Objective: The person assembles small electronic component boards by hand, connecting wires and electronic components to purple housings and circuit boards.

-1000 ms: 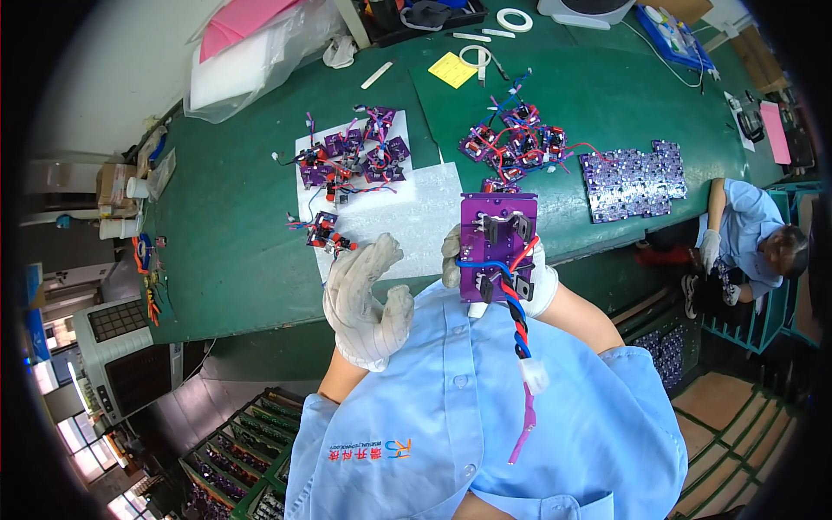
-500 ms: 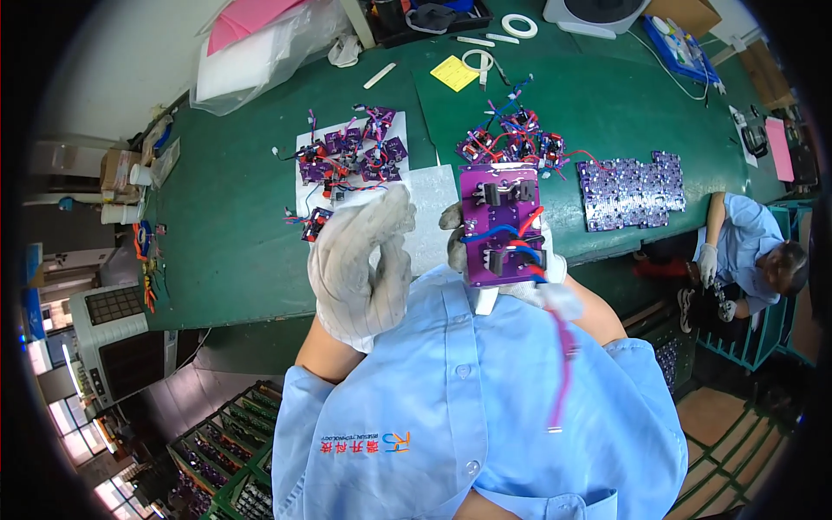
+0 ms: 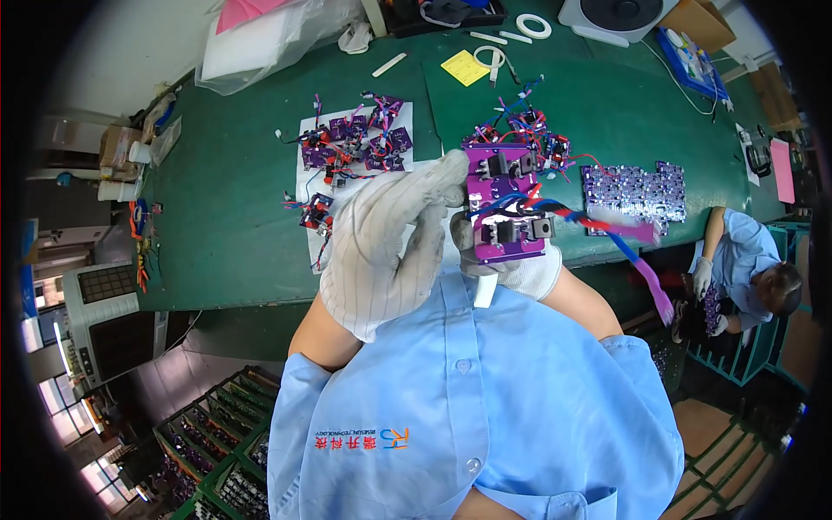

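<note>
Green matting covered the long workbench [image 3: 243, 225] in the head view, with a white sheet [image 3: 347, 130] carrying a cluster of small purple boards [image 3: 355, 143] and a second pile of wired boards [image 3: 520, 139] farther right. A flat panel of purple boards [image 3: 633, 191] lay near the bench's right edge, a yellow note [image 3: 465, 68] and rolls of tape [image 3: 533, 25] sat toward the back, and a co-worker in a blue shirt [image 3: 745, 269] sat at the right.

Close above the bench's near edge, raised toward the camera, the right hand [image 3: 520, 264] in its white glove gripped a purple circuit board [image 3: 504, 204] from below, fingers curled shut on its lower edge. Red and blue wires [image 3: 598, 227] trailed off the board to the right, blurred. The left hand [image 3: 390, 243], also gloved, was loosely curled with its fingertips meeting the board's left edge; whether it pinched anything could not be told.

Judging by this, the board was being inspected or adjusted in hand. Any next move would call for a steady grip beneath and careful fingertip work near the wires.
</note>
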Available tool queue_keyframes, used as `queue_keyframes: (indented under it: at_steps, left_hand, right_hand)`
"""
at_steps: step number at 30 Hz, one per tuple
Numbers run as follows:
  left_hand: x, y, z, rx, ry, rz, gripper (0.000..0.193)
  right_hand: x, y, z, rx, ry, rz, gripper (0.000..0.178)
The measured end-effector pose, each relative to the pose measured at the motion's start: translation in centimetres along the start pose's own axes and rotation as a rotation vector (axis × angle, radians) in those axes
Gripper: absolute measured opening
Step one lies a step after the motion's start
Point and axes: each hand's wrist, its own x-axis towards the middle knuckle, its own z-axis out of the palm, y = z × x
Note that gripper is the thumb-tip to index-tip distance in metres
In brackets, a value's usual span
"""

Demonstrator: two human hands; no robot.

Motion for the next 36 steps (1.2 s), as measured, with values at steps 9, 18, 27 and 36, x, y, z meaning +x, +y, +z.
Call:
queue_keyframes:
  at_steps: [9,18,27,36]
  left_hand:
    - [-0.5,0.2,-0.3,-0.174,0.193,-0.156,0.038]
    - [-1.1,-0.7,-0.1,-0.168,0.183,-0.101,0.039]
    - [-0.6,-1.6,0.2,-0.232,-0.062,-0.015,0.021]
    - [-2.3,-1.7,1.1,-0.401,0.012,-0.283,0.017]
  right_hand:
    - [0.1,0.4,0.8,-0.029,-0.058,0.076,0.052]
    - [-0.4,1.5,0.6,-0.246,0.324,-0.091,0.046]
    - [-1.0,3.0,0.7,-0.414,0.471,-0.194,0.054]
    - [-1.4,3.6,1.9,-0.660,0.542,-0.293,0.062]
